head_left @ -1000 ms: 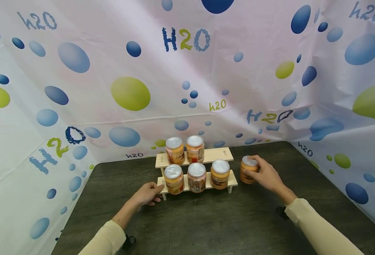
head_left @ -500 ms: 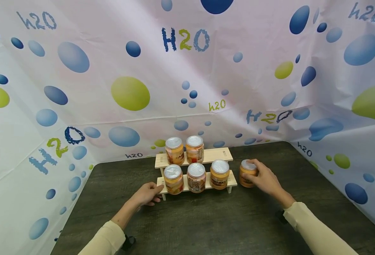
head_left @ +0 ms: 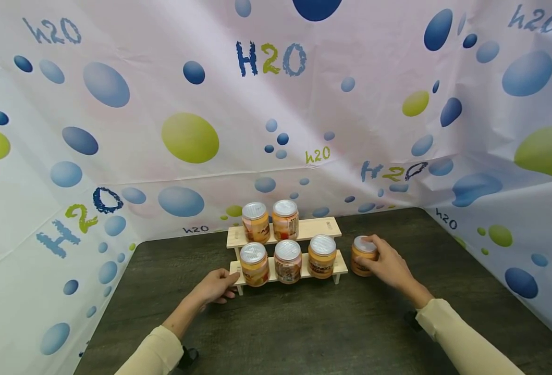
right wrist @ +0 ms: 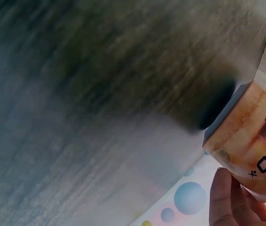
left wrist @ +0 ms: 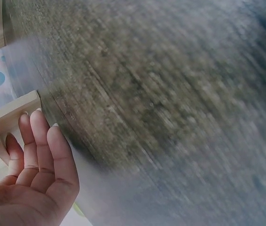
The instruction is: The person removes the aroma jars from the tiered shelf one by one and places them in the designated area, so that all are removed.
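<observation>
orange jar, gripped between the right hand's thumb and fingers, is just right of a two-tier wooden rack; the left hand pinches the rack's left end. dark wood-grain table beneath, bubble-printed white sheeting behind and both sides.

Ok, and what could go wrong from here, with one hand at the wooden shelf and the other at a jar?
The left hand holds the left end of the lower wooden shelf, so a tug might shift it and topple the three jars on it. The right hand grips the separate jar; if moved sideways toward the shelf, it could bump the rightmost shelf jar.
</observation>
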{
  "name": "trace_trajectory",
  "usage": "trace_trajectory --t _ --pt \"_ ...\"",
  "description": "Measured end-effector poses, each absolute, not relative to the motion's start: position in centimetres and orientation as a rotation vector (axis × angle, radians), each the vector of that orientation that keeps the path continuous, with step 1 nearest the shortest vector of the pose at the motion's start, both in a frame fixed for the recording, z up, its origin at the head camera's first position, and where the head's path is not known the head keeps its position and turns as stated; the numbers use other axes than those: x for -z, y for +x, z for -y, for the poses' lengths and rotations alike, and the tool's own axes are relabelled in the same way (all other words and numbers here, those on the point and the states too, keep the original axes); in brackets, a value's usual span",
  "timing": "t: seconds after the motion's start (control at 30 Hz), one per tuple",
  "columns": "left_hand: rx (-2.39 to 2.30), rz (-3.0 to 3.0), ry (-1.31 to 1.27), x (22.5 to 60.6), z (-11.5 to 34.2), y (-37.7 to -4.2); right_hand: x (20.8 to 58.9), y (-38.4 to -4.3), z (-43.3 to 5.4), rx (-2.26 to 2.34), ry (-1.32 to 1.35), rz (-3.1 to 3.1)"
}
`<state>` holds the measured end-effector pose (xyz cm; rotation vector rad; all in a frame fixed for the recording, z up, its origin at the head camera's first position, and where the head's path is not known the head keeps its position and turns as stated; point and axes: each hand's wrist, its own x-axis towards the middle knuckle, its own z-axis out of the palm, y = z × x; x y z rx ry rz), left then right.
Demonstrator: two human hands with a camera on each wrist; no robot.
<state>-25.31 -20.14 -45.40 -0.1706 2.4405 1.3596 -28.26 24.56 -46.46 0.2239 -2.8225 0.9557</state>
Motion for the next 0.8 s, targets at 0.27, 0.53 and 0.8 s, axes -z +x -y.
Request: trace_trajectory --t 0.27,0.53,0.8 --pt "-1.356 -2.440 -0.170 45.25 20.13 -25.26 46.72 -27.97 -24.28 -0.942 0.240 2.808" --pt "-1.356 -2.432 -0.173 45.00 20.05 -25.15 46.81 -28.04 -24.20 -0.942 0.243 2.804" --pt "-1.353 -2.431 -0.178 45.08 20.06 -25.18 46.60 -28.01 -24.16 -0.937 0.236 2.820"
